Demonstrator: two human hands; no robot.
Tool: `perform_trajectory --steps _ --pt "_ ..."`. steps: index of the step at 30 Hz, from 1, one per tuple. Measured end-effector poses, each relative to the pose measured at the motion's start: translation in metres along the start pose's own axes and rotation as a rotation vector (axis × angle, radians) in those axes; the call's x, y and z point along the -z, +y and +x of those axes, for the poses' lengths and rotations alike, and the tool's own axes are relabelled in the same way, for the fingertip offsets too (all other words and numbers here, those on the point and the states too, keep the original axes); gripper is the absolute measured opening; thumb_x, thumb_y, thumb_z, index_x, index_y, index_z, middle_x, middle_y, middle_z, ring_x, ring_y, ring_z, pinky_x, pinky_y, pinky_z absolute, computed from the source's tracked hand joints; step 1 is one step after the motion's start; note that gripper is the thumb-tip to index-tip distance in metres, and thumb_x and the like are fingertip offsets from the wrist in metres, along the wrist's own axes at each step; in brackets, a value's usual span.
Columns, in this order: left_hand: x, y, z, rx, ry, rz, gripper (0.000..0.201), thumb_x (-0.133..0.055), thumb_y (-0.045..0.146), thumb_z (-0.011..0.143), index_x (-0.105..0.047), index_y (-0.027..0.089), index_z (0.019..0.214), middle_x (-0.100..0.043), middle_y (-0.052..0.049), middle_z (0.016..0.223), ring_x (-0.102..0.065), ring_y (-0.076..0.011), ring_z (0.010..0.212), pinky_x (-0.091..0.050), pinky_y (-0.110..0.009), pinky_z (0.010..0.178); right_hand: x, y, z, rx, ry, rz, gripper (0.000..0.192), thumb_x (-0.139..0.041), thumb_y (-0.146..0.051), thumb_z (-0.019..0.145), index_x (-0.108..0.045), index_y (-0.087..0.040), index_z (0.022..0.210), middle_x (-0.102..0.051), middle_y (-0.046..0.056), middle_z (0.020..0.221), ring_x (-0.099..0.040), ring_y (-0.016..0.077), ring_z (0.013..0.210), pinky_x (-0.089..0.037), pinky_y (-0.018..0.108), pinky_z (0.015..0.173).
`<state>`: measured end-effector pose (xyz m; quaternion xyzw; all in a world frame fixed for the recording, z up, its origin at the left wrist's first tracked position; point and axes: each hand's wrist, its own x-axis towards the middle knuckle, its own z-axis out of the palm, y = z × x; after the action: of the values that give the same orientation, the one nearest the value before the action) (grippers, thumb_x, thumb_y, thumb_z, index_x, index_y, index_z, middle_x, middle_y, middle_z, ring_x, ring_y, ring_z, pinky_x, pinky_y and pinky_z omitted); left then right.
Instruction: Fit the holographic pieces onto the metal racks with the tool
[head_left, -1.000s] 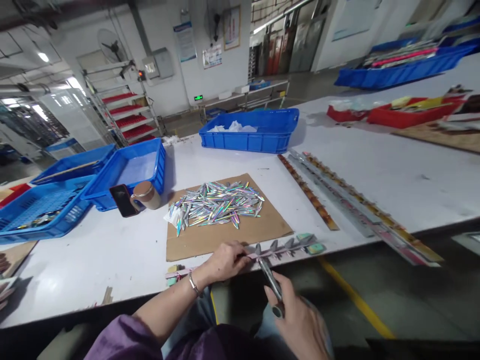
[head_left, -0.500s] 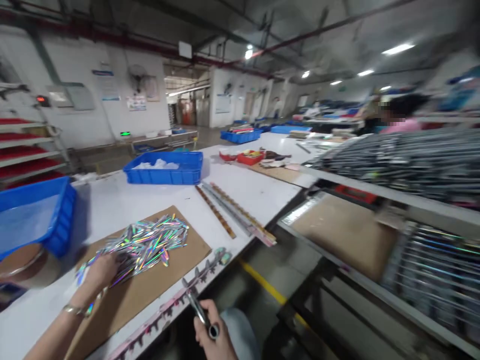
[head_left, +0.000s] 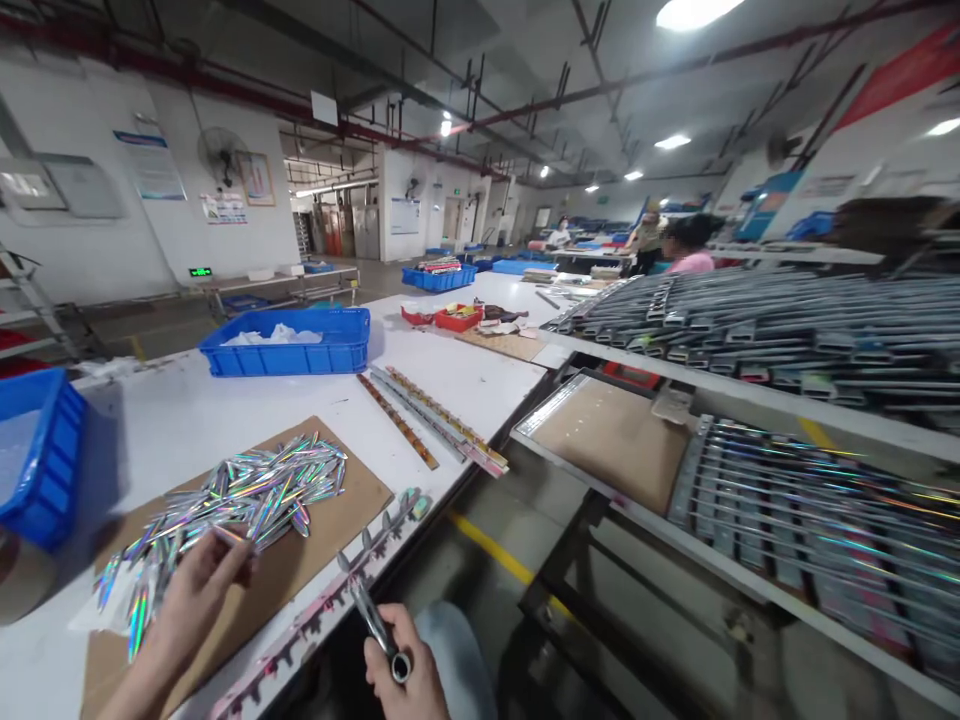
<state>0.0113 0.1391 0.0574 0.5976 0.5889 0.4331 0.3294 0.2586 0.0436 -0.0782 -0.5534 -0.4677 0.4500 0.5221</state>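
My left hand (head_left: pixel 196 590) is over the near edge of a pile of slim, pointed, iridescent silver pieces (head_left: pixel 277 480). Its thumb and fingertips are pinched together on what looks like one of these pieces. The pile lies on a brown cardboard sheet (head_left: pixel 315 545). My right hand (head_left: pixel 409 655) is wrapped around a shiny metal tool (head_left: pixel 367 608) with a round hollow end. The tool's far tip is beside a pink-stained strip with a row of clips (head_left: pixel 307 635) along the table edge. A few grey pointed pieces (head_left: pixel 366 540) stand up from that strip.
Blue crates (head_left: pixel 289 340) stand on the white table (head_left: pixel 442 350), with long clip strips (head_left: pixel 397 420) near its right side. To the right, a rack (head_left: pixel 600 480) carries a brown board and many metal bars (head_left: pixel 750 320). A person in pink (head_left: pixel 690 262) is farther back.
The camera view has turned to the right. My left hand has drawn back from the pile, fingers now pinched. My right hand still holds the metal tool near the strip.
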Motion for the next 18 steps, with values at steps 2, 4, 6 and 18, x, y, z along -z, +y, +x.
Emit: perform_trajectory --steps 2,4,6,18 --pt "-0.024 0.005 -0.017 0.020 -0.067 -0.096 0.055 -0.065 0.073 0.076 -0.060 0.019 0.085 -0.067 -0.002 0.068 -0.064 -0.0204 0.065 -0.055 -0.031 0.065 0.002 -0.007 -0.009 -0.027 -0.072 0.046 0.054 -0.056 -0.072 0.087 -0.061 -0.022 0.107 -0.063 0.000 0.070 -0.061 0.0175 0.061 -0.051 0.026 0.058" --pt "-0.044 0.004 -0.031 0.007 -0.072 -0.101 0.053 -0.060 0.071 0.081 -0.061 0.018 0.082 -0.066 -0.002 0.069 -0.064 -0.0191 0.067 -0.054 -0.030 0.066 0.004 -0.018 -0.019 -0.054 -0.133 0.083 0.054 -0.053 -0.073 0.089 -0.060 -0.021 0.106 -0.061 -0.001 0.069 -0.059 0.0159 0.061 -0.049 0.026 0.058" --pt "-0.058 0.001 -0.041 -0.053 -0.064 -0.030 0.049 -0.058 0.065 0.086 -0.063 0.017 0.079 -0.067 -0.003 0.073 -0.063 -0.0180 0.071 -0.053 -0.029 0.071 0.007 -0.028 -0.028 -0.072 -0.117 0.122 0.055 -0.054 -0.073 0.088 -0.060 -0.021 0.103 -0.058 -0.001 0.067 -0.057 0.0159 0.060 -0.049 0.027 0.058" --pt "-0.071 -0.002 -0.053 -0.149 -0.208 0.097 0.031 -0.052 0.041 0.098 -0.066 0.016 0.088 -0.071 -0.005 0.085 -0.064 -0.0161 0.078 -0.048 -0.026 0.077 0.004 -0.045 -0.040 -0.290 -0.220 0.320 0.043 -0.058 -0.062 0.092 -0.060 -0.020 0.104 -0.060 -0.001 0.071 -0.051 0.0130 0.061 -0.040 0.024 0.057"
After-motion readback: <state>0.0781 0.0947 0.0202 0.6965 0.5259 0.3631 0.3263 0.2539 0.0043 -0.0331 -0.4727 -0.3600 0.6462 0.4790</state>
